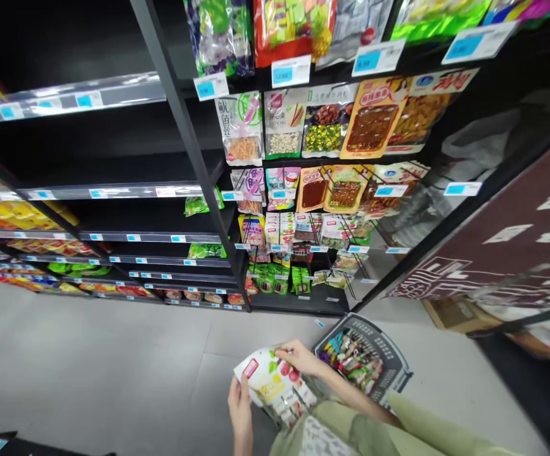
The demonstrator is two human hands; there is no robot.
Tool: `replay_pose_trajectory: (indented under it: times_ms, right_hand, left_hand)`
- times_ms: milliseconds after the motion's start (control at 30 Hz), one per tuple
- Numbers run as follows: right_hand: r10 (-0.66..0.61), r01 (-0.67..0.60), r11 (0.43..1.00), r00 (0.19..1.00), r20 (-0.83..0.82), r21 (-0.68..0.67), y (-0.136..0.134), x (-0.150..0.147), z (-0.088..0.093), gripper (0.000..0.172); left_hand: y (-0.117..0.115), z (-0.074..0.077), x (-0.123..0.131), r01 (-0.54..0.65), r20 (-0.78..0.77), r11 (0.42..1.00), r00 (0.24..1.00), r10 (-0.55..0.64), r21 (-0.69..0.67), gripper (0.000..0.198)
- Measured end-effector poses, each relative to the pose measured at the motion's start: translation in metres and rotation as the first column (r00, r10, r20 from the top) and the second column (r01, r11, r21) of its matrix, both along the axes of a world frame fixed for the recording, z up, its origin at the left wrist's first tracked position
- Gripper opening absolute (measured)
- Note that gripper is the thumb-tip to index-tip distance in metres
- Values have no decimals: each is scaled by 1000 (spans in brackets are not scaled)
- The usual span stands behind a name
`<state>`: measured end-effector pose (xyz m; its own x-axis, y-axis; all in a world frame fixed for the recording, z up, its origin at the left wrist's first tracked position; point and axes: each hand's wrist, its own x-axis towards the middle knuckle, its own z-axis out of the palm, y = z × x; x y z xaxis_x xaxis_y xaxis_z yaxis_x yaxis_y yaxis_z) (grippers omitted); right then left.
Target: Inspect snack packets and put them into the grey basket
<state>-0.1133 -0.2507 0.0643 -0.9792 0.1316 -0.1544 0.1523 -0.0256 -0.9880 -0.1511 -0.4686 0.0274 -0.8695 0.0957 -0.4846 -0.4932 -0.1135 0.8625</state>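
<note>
Low in the view I hold a white snack packet [271,379] printed with red fruit and a yellow label. My left hand [239,410] grips its near left edge with fingers curled round it. My right hand [300,356] pinches the packet's far top edge. More packets of the same kind [290,408] lie stacked under it against my body. To the right on the floor stands a grey shopping basket [395,363] filled with several small wrapped snacks.
Black store shelving [194,152] rises ahead. Hanging snack bags [372,118] with blue price tags fill its right bay, while the left bay's shelves [113,190] hold few goods. Grey floor tiles [89,361] spread to the left. A dark glass wall [517,240] runs on the right.
</note>
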Motion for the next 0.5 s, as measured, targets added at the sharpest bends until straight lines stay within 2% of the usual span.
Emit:
replay_pose_trajectory:
  times_ms: [67, 133, 233, 300, 400, 500]
  right_hand:
    - [-60, 61, 998, 998, -16, 18, 13, -12, -1, 41]
    - [-180, 181, 983, 983, -23, 36, 34, -27, -6, 42]
    - [-415, 416, 908, 909, -30, 46, 75, -51, -18, 44]
    - [-508, 509, 859, 861, -35, 54, 108, -70, -28, 46]
    - [-569, 569, 820, 822, -34, 64, 157, -103, -40, 47]
    - [-619, 618, 783, 786, -16, 65, 199, -140, -47, 50]
  left_hand:
    - [-2, -5, -8, 31, 28, 1000, 999, -31, 7, 66]
    - [-2, -12, -16, 82, 60, 996, 995, -82, 19, 69]
    - [2, -29, -29, 148, 131, 989, 981, -146, -10, 72]
    - [7, -42, -38, 206, 184, 977, 964, -192, -62, 70]
    - [15, -60, -53, 312, 238, 934, 934, -267, -173, 70]
    - [23, -71, -70, 396, 233, 850, 915, -331, -347, 74]
